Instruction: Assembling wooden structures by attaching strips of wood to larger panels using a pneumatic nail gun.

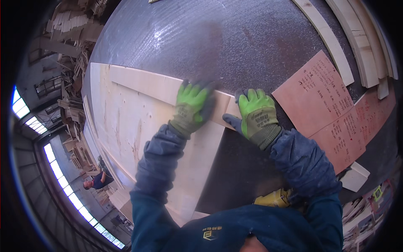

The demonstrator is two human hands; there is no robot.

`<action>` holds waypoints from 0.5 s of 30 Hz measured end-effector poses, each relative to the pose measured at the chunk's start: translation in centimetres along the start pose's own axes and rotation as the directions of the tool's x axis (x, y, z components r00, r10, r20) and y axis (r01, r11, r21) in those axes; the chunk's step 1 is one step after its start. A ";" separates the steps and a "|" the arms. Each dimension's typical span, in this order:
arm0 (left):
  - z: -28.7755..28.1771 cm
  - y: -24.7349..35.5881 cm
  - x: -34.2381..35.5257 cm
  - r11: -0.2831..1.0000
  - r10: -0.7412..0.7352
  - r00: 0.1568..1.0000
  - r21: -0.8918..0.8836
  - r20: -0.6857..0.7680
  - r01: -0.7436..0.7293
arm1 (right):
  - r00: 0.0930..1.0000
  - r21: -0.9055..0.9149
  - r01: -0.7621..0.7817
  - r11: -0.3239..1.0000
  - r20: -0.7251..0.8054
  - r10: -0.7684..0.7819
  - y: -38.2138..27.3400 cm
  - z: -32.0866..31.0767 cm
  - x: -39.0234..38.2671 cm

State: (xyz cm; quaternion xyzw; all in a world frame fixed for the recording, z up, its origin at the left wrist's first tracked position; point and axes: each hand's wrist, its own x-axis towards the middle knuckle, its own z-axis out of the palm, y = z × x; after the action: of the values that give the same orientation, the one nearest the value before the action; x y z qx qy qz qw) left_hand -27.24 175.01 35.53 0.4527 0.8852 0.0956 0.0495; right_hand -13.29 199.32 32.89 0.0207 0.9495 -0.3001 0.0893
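Grip: our right hand [257, 113] spans the strip [147, 85] at its right end, thumb spread; left hand [193, 103] drapes over it, pinch unclear | strip: along the panel [121, 122], far edge, overhanging right | why: we likely space hands to steady it

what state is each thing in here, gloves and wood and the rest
left hand: gloved, motion-blurred, on the wooden strip
right hand: gloved, at the strip's right end
wooden strip: lying across the panel, right end past its edge
panel: flat on the dark table
pink sheets: written on
yellow tool: partly hidden, on/off unclear
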 end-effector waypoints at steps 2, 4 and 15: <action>0.1 -1.1 1.9 0.997 0.047 0.995 -0.066 0.087 -0.042 | 1.000 0.031 0.004 1.000 -0.015 -0.003 0.5 0.2 0.1; 0.1 -1.8 3.5 0.976 0.050 0.986 -0.217 0.162 -0.014 | 0.999 0.058 0.000 0.998 -0.037 0.002 1.2 0.7 0.2; 1.1 -2.8 5.2 0.975 0.048 0.967 -0.221 0.249 0.009 | 0.998 0.083 -0.001 0.997 -0.069 0.006 2.1 1.0 0.8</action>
State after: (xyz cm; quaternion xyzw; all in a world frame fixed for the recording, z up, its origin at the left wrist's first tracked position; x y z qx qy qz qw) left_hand -32.30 177.77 33.89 0.4617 0.8509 0.1351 0.2110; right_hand -13.70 200.41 30.75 0.0365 0.9386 -0.3384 0.0559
